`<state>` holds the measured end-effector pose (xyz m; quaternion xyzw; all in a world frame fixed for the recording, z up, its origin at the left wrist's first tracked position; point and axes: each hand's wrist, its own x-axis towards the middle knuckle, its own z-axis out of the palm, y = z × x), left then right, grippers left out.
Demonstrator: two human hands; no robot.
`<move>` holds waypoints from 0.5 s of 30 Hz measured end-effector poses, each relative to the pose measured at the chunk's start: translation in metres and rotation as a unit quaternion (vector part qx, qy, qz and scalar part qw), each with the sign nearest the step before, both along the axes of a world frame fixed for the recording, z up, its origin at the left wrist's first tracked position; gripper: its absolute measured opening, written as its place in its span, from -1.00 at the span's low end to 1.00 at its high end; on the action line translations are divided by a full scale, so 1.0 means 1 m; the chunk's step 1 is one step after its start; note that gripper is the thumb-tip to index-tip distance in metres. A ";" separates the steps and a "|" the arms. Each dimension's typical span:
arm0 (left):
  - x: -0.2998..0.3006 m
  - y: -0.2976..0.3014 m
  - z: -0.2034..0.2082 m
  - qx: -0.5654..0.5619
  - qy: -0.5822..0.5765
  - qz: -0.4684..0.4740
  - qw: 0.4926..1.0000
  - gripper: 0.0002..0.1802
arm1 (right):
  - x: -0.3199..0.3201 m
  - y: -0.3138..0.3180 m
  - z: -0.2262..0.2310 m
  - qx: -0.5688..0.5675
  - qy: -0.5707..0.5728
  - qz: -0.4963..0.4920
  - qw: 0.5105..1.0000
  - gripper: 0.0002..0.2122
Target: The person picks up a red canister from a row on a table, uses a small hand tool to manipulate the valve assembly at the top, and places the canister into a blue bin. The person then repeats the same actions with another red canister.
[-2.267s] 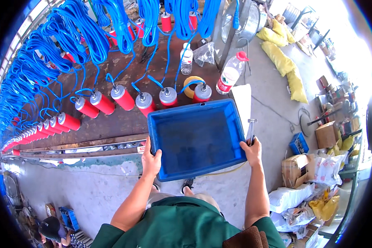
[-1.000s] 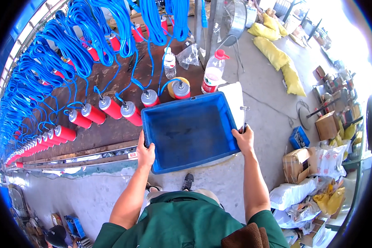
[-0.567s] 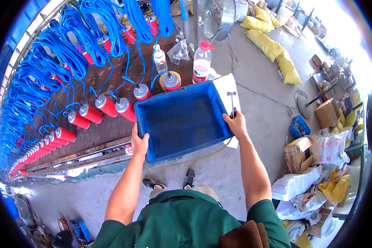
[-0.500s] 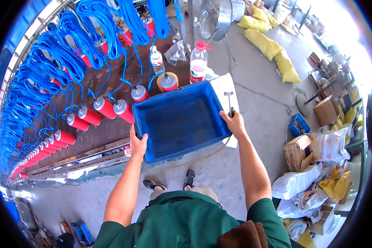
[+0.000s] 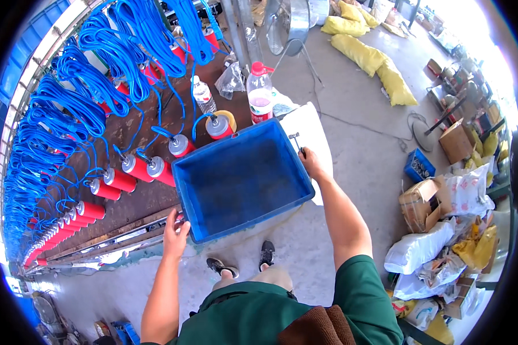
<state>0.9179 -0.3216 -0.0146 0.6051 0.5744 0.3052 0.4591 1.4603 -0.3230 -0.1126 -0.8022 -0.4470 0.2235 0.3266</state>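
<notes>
An empty-looking blue plastic bin point(image 5: 244, 227) sits at the table's corner in front of me. My left hand point(image 5: 175, 234) is just off its near left corner, thumb and fingers apart, holding nothing. At the bin's right edge, my right hand point(image 5: 313, 164) is closed around the dark handle of a small hammer-like tool point(image 5: 294, 138) with a thin metal shaft and short crosshead. The tool is over a white sheet point(image 5: 313, 131); part of its handle is hidden by my fingers. Red cylinders with grey caps point(image 5: 181, 145) and blue cables stand along the bin's left and far sides.
Coiled blue cables point(image 5: 106, 80) crowd the brown tabletop at left. A clear bottle point(image 5: 202, 95) and a red-capped bottle point(image 5: 260, 95) stand beyond the bin. Across the floor at right lie yellow sacks point(image 5: 365, 54), an open carton point(image 5: 421, 201) and white bags point(image 5: 420, 244).
My left hand has let go of the bin's left side and drawn back. My right hand has moved from the bin's rim onto the tool's handle. The view has shifted slightly.
</notes>
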 end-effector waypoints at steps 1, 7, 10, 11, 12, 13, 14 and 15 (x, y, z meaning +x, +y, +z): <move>-0.010 -0.006 0.000 -0.027 -0.012 0.004 1.000 -0.15 | 0.000 0.003 -0.002 -0.002 0.006 0.005 1.000 -0.68; -0.091 -0.058 -0.004 -0.121 -0.006 0.118 0.985 -0.31 | 0.034 -0.024 0.019 0.039 -0.052 -0.059 0.996 -0.77; -0.136 -0.093 -0.009 -0.158 0.031 0.189 0.969 -0.34 | 0.137 -0.061 0.032 0.026 -0.206 -0.122 0.971 -0.87; -0.144 -0.098 -0.015 -0.167 0.040 0.197 0.965 -0.36 | 0.212 -0.094 0.048 0.019 -0.361 -0.088 0.928 -0.84; -0.150 -0.095 -0.027 -0.174 0.038 0.211 0.961 -0.36 | 0.286 -0.138 0.069 0.010 -0.521 -0.080 0.850 -0.81; -0.167 -0.120 -0.027 -0.185 0.053 0.239 0.952 -0.36 | 0.297 -0.138 0.105 -0.150 -0.653 -0.111 0.734 -0.77; -0.180 -0.140 -0.028 -0.194 0.061 0.254 0.946 -0.37 | 0.309 -0.144 0.151 -0.301 -0.758 -0.118 0.567 -0.72; -0.188 -0.150 -0.032 -0.194 0.064 0.272 0.940 -0.37 | 0.338 -0.165 0.189 -0.330 -0.769 -0.151 0.527 -0.72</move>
